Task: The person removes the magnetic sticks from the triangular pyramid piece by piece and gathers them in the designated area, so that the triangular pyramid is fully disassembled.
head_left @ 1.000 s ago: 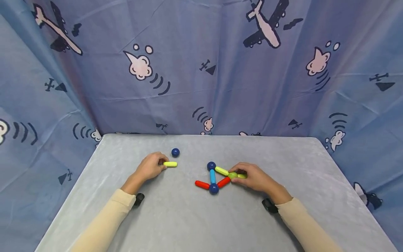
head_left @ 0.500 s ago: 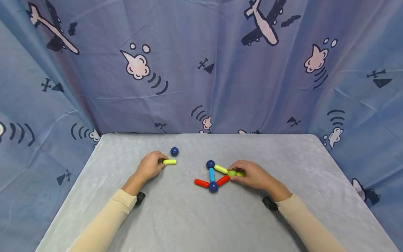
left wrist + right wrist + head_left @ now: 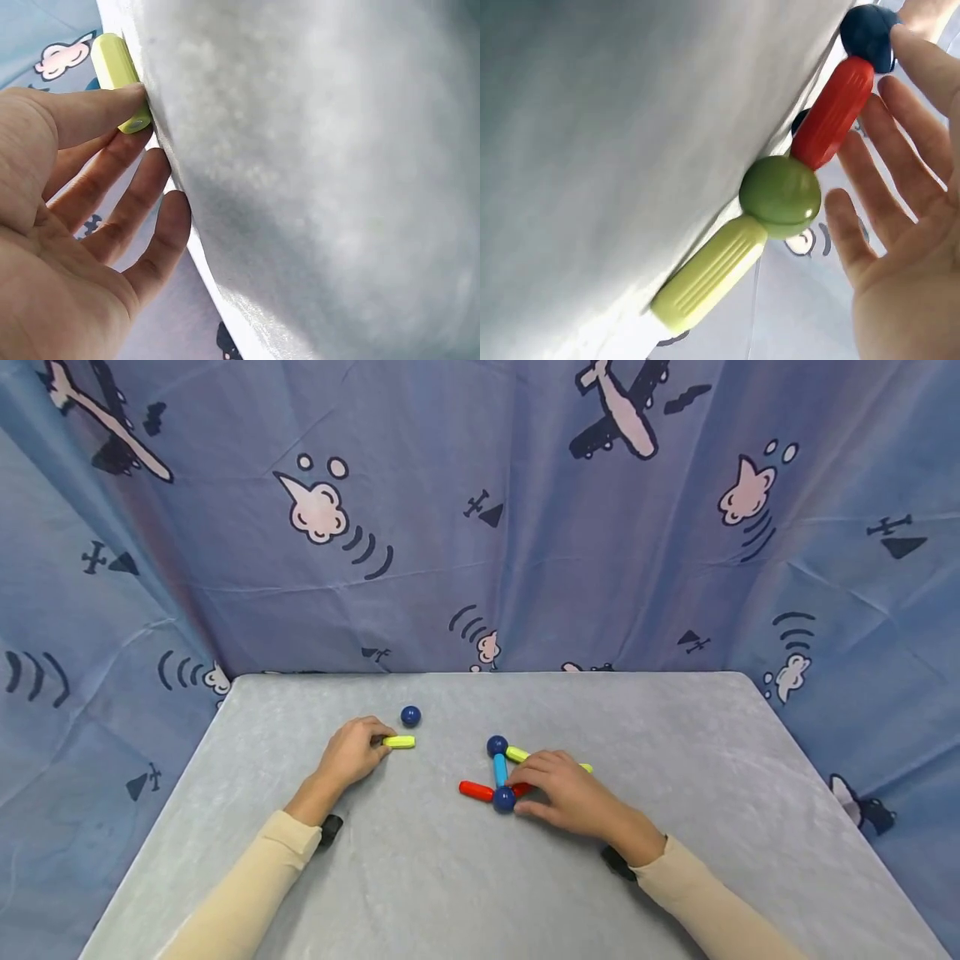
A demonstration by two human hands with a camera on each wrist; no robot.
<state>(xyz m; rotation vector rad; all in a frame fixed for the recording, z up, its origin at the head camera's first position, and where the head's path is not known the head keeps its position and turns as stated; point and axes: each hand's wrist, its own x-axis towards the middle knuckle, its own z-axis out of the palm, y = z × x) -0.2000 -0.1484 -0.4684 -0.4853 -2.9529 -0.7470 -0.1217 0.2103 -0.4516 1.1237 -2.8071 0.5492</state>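
Observation:
My left hand (image 3: 354,752) pinches a yellow-green ribbed rod (image 3: 400,742) between thumb and fingertips, low over the table; its other fingers spread loosely in the left wrist view. To the right lies a joined shape of rods and balls: a far blue ball (image 3: 497,746), a light blue rod (image 3: 500,770), a near blue ball (image 3: 504,799) and a red rod (image 3: 476,791) pointing left. My right hand (image 3: 570,793) reaches over its right side with loose fingers, the thumb at the near blue ball. The right wrist view shows another red rod (image 3: 832,112), a green ball (image 3: 780,196) and a yellow-green rod (image 3: 709,274) in line.
A loose blue ball (image 3: 410,717) lies just beyond the left hand's rod. The grey cloth-covered table (image 3: 420,885) is bounded at the back and sides by a blue curtain (image 3: 420,527) with printed airplanes.
My right hand has let go of the green ball and moved left and nearer to the near blue ball. The left hand still pinches its rod; the view has shifted slightly.

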